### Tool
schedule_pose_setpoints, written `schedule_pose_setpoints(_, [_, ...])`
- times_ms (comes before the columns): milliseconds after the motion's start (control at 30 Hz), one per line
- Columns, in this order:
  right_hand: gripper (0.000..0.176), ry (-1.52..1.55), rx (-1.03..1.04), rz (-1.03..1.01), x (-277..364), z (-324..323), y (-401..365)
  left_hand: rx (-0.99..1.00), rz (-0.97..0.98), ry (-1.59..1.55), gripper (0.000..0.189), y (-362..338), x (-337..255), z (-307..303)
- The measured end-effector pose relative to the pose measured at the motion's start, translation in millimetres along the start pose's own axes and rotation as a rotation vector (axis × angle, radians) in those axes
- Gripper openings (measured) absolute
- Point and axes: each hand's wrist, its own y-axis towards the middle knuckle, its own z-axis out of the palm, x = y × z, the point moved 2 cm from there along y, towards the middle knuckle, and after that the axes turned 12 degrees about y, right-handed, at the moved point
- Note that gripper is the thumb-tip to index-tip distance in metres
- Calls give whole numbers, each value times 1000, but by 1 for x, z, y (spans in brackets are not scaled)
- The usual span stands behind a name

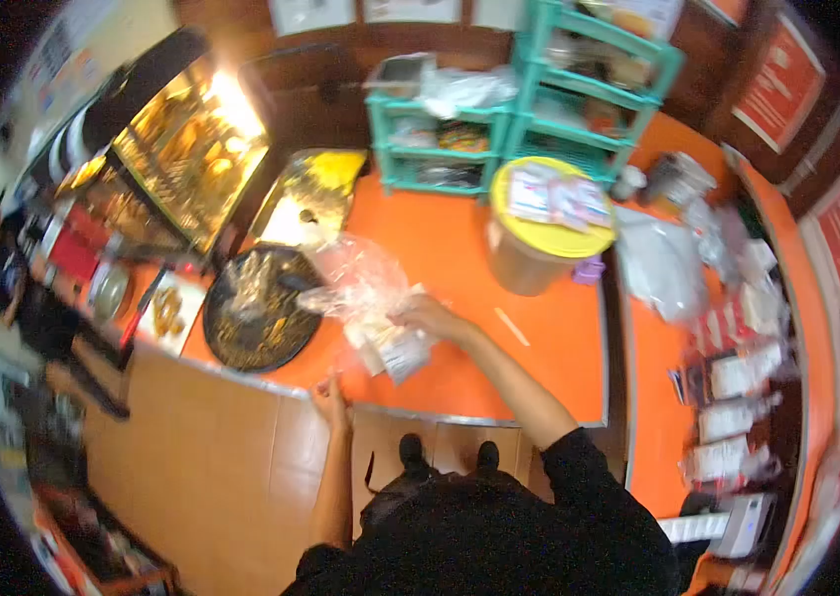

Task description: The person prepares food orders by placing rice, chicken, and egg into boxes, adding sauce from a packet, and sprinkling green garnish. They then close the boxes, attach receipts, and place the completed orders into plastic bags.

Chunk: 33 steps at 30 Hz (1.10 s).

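A clear, pinkish plastic bag is spread over the orange counter in front of me, blurred by motion. White wrapped packets show in or against its lower part. My right hand reaches in from the right, its fingers closed on the bag just above the packets. At the counter's front edge, my left hand pinches a thin, see-through edge of the same bag. Left of the bag stands a round black pan of brownish food with a lighter heap in it; the bag overlaps its rim in this view.
A white cutting board with food pieces lies left of the pan, near a lit food display case. Behind is a yellow-stained tray. A yellow-lidded bucket and teal shelves stand behind right. Another person is at far left.
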Motion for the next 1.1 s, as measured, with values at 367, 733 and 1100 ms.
schedule_pose_setpoints(367, [22, 155, -1567, -1262, 167, -36, -498, 423, 513, 467, 31, 138, -121, 55])
schedule_pose_setpoints(733, [39, 241, -1793, -1277, -50, -352, -957, 507, 704, 582, 26, -18, -91, 177])
schedule_pose_setpoints(1100, [41, -853, -2154, -803, 12, -265, -648, 394, 856, 791, 20, -49, -115, 176])
